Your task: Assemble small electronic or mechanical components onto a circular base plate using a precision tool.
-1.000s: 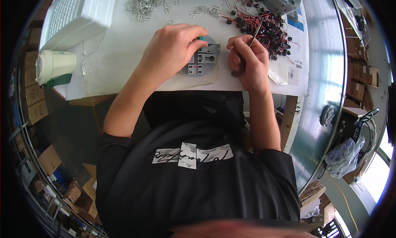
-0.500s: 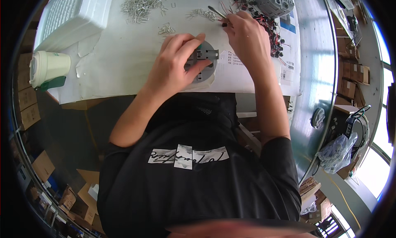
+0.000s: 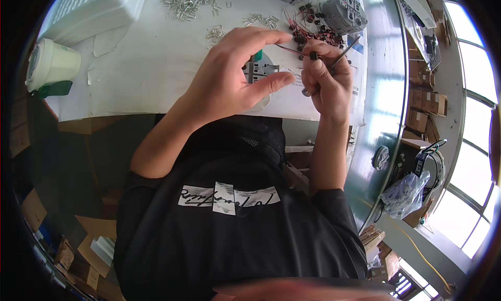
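Observation:
My right hand (image 3: 331, 82) pinches a small black buzzer-like part (image 3: 313, 55) between thumb and finger. Its thin red and black wires (image 3: 289, 50) stretch leftward toward my left fingertips. The same hand also keeps a slim rod-shaped metal tool (image 3: 348, 49) in its other fingers; its exact kind is unclear. Spread thumb and fingers leave my left hand (image 3: 229, 74) open. Beneath that hand lies a round grey plastic housing (image 3: 259, 71) on the table, partly hidden. A bit of green (image 3: 258, 55) shows by its upper edge.
Loose metal U-shaped clips (image 3: 188, 2) are heaped at the back, with smaller groups nearby. More wired black parts (image 3: 313, 32) lie beside stacked grey housings (image 3: 344, 14) at the back right. A white foam tray (image 3: 96, 11) and a lidded cup (image 3: 55, 66) stand left.
My right hand has drawn back toward me from the wired parts, bringing one black part with it. My left hand has lifted off the grey housing and opened, moving rightward.

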`<state>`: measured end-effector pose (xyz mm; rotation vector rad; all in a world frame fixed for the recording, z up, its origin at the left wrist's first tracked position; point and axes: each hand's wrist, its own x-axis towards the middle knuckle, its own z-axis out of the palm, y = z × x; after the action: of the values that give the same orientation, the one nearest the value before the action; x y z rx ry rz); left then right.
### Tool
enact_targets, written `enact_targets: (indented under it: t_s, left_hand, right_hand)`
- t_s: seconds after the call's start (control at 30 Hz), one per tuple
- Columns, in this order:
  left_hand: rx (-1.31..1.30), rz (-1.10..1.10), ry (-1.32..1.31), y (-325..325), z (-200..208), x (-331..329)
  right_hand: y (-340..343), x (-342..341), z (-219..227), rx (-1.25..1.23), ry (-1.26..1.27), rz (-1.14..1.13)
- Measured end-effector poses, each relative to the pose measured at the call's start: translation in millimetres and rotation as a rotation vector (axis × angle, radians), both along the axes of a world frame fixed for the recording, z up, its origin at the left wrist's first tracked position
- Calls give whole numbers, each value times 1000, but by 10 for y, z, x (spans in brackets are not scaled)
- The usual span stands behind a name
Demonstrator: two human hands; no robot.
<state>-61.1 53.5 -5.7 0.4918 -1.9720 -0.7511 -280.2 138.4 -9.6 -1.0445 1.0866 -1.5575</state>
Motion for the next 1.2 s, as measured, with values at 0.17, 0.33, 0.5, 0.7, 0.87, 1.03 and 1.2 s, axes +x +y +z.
enact_targets:
  t_s: [0.17, 0.33, 0.5, 0.7, 0.87, 1.03, 1.2]
  left_hand:
    - [434, -266, 54, 17, 85, -1]
    - [444, -197, 32, 94, 85, 25]
    - [472, -160, 143, 181, 47, 22]
    - [760, -303, 203, 230, 67, 67]
    - [1048, -464, 128, 41, 20, 173]
    - [858, -229, -140, 22, -164, 275]
    - [453, 26, -292, 191, -254, 191]
  right_hand:
    - [36, 150, -101, -134, -94, 114]
    - [108, 216, 2, -188, 269, 44]
    - [164, 399, 54, -131, 286, -106]
    - [172, 398, 19, -322, 534, -136]
    - [197, 366, 79, -313, 618, -114]
    - [244, 294, 33, -136, 906, -61]
    - [198, 312, -37, -41, 1239, -30]
